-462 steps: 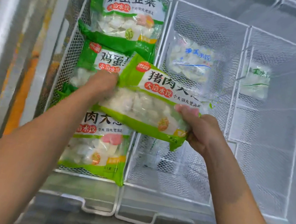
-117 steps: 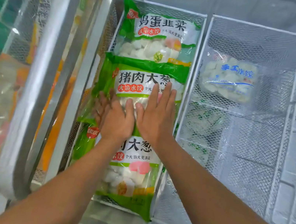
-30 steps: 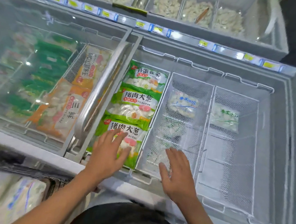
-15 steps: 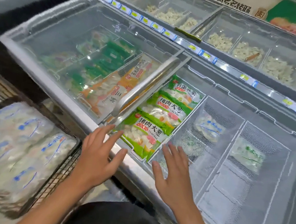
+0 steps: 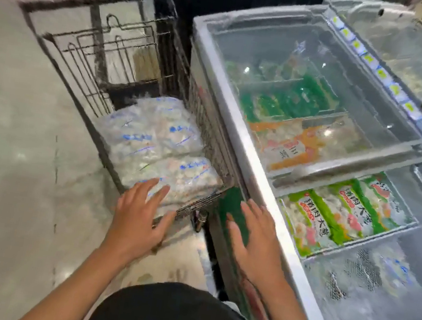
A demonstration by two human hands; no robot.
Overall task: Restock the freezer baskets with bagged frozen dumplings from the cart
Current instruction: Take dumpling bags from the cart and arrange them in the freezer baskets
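Torso in dark clothing at 6 o'clock, nearest the camera. Both forearms extend up-frame from it.

Left hand (image 5: pixel 140 212): fingers spread and straight, palm down, grasping nothing. It hovers over the near corner of the wire cart (image 5: pixel 196 207); fingertips overlap the nearest of the clear dumpling bags (image 5: pixel 187 178). Whether they actually touch the bag cannot be told, as the frame is blurred.

Right hand (image 5: pixel 253 235): fingers straight and spread, released, holding nothing. It sits at about 3 o'clock from the left hand, over the green front panel of the freezer (image 5: pixel 232 210), just short of the freezer's metal rim.

Clear dumpling bags: white contents with blue print, stacked in the cart, running from the left fingertips toward 11 o'clock. The far half of the cart is bare wire.

Cart stands on a pale floor (image 5: pixel 11 156), its right side close against the freezer's front.

Green dumpling bags (image 5: pixel 333 215): lie overlapping in a row in a freezer basket, at roughly 2 o'clock from the right hand, well apart from it. Next basket (image 5: pixel 368 273), toward 4 o'clock, is white mesh holding a clear bag, poorly resolved.

Farther, at 1 o'clock: sliding glass lid (image 5: pixel 311 92) covers orange and dark green packs. A second freezer lies beyond at top right.
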